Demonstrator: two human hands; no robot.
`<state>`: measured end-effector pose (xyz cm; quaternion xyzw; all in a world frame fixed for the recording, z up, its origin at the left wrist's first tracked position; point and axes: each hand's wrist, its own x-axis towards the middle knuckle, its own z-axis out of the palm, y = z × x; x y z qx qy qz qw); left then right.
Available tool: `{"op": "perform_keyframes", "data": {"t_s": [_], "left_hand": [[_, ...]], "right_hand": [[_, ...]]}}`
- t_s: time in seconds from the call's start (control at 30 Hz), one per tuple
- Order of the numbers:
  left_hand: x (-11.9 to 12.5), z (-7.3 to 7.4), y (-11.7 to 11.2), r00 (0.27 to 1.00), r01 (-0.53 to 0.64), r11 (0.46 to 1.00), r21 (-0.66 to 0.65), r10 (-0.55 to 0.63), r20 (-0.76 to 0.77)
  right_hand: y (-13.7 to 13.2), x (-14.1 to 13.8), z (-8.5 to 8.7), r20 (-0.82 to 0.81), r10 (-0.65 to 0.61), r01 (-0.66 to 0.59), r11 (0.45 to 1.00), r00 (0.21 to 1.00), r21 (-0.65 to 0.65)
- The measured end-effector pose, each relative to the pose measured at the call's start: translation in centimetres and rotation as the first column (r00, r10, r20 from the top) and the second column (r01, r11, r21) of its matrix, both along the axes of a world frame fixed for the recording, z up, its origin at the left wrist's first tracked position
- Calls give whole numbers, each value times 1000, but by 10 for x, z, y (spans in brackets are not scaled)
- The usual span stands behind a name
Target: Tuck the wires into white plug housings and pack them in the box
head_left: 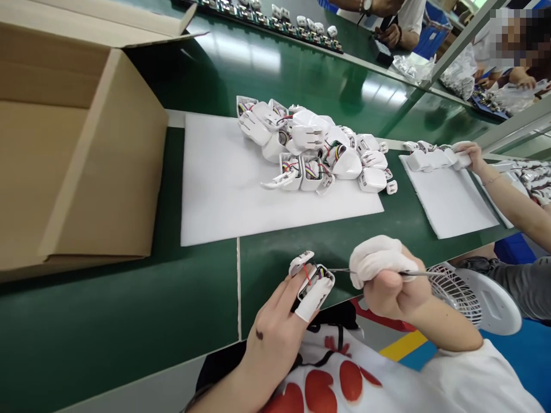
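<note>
My left hand [282, 312], a white cot on one finger, is closed around a white plastic housing [328, 281] at the table's front edge. The housing lies open, with coloured wires inside, and its small white cover [301, 261] hangs by a red wire. White finger cots also wrap the fingers of my right hand [390, 278], which grips thin metal tweezers [340, 270]. Their tip reaches the housing's right end; whether it pinches a wire is too small to tell. Beyond my hands, a pile of similar white housings [307, 135] rests on a white foam sheet [215, 195].
An open cardboard box [112, 172] takes up the left side. At right, a co-worker's hand [471, 155] touches white parts beside another foam sheet [451, 198]. A rack of circuit boards [267, 23] runs along the back. A white fan [486, 298] stands below the table edge.
</note>
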<state>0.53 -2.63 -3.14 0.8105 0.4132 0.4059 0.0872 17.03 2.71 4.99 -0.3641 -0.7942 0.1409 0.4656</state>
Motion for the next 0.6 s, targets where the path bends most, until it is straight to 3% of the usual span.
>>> {"op": "perform_keyframes", "data": {"t_s": [0.13,0.3,0.4,0.5,0.6], "left_hand": [[-1,-2,-1,1000,-27,1000,16,27,-6],[-2,-2,-3,1000,-16,1000,12,16,-14],[-2,-1,-3,1000,-17,999,30,17,-16],[-1,-1,-2,999,-38,998,45,39,-18],[-1,-1,-1,999,-41,998,41,41,-15]], "right_hand": [[6,-6,-3,20,109,-109,994,994,27],[4,-9,-6,113,55,-72,985,992,159],[-1,-12,-22,182,-28,-9,980,983,199],[-5,-15,-37,198,-86,55,986,976,157],[-7,-12,-24,141,-61,43,991,988,127]]}}
